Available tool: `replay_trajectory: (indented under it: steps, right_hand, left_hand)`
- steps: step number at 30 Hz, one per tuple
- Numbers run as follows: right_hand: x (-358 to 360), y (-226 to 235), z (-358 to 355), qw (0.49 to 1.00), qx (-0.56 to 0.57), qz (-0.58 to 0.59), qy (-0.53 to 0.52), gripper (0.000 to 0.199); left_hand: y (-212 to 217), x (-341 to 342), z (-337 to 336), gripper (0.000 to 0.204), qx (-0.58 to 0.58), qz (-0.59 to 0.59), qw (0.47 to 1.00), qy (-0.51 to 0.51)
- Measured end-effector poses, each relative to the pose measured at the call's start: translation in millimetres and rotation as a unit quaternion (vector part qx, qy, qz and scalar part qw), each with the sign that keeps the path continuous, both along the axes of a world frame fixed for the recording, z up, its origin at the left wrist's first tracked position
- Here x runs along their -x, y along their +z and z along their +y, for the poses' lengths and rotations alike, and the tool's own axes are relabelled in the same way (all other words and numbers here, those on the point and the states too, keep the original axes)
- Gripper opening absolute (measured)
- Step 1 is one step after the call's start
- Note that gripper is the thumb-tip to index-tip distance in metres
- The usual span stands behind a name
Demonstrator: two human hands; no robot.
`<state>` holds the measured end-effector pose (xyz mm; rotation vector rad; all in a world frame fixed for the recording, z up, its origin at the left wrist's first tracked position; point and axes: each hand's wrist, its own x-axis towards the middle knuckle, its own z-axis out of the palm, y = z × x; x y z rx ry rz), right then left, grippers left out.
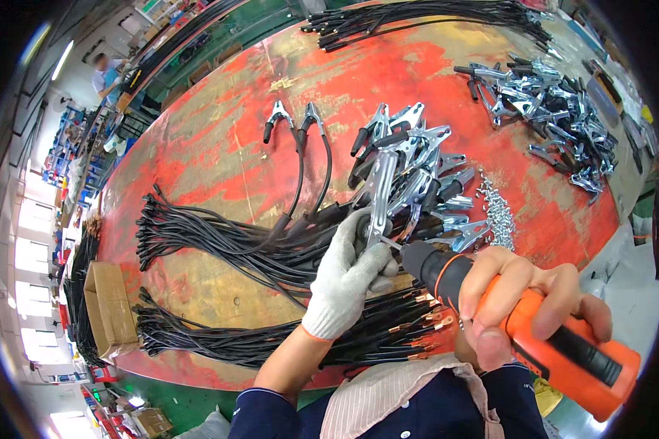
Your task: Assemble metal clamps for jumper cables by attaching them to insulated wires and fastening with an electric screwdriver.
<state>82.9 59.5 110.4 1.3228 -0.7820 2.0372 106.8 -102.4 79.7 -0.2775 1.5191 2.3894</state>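
My left hand, in a pale knit glove, is closed around the lower end of a silver metal spring clamp, which points away from me. My bare right hand grips an orange and black cordless screwdriver. Its bit reaches to the clamp's lower end beside my gloved fingers; whether it sits in a screw there I cannot tell. Just beyond and right of my left hand lies a heap of similar clamps. A bundle of black cables runs left from under my left hand.
Loose small screws lie right of the heap. A larger clamp pile covers the far right. Two cabled clamps lie mid-table. More cables stretch along the near edge, others at the back. A cardboard box stands left; a person is far off.
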Motion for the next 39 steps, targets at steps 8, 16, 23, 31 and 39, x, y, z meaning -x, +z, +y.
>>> replay_trajectory:
  steps: [8,16,23,31,39]
  right_hand:
    - [-15.1,7.3,13.3,0.996,0.094,0.007,0.008,0.045]
    - [-15.4,-57.2,-21.3,0.833,-0.069,-0.548,0.026,0.056]
    - [-10.1,-72.5,-15.4,0.776,-0.044,-0.619,0.118,0.054]
    - [0.9,-77.2,3.8,0.749,0.002,-0.647,0.146,0.057]
    - [4.3,-72.1,41.6,0.784,0.095,-0.612,0.039,0.051]
  left_hand:
    - [-10.5,2.5,-7.7,0.054,0.455,0.185,0.871,-0.002]
    - [45.5,-5.9,-14.1,0.051,0.652,0.375,0.659,-0.023]
    - [22.5,1.5,-10.3,0.062,0.69,0.376,0.611,-0.091]
    - [31.8,20.5,-12.3,0.045,0.638,0.467,0.611,-0.053]
    - [21.0,166.5,-71.3,0.05,0.812,0.465,0.276,0.221]
